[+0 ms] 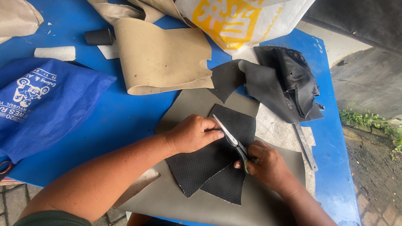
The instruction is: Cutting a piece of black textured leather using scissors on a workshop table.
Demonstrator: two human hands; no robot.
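Note:
A black textured sheet (209,161) lies on a grey-olive sheet (197,201) spread over the blue table (125,117). My left hand (192,134) presses flat on the black sheet's upper left part, holding it down. My right hand (268,165) grips a pair of scissors (232,140) with green-black handles. The silver blades point up and left across the black sheet, their tips close to my left fingertips. A cut runs into the black sheet near the handles, leaving a lower flap (228,186).
A beige leather piece (161,56) curls at the back. Black rubbery scraps (289,79) and a metal blade (305,146) lie right. A blue cloth bag (42,104) sits left, a white-yellow bag (238,21) behind. The table's right edge drops to pavement (372,167).

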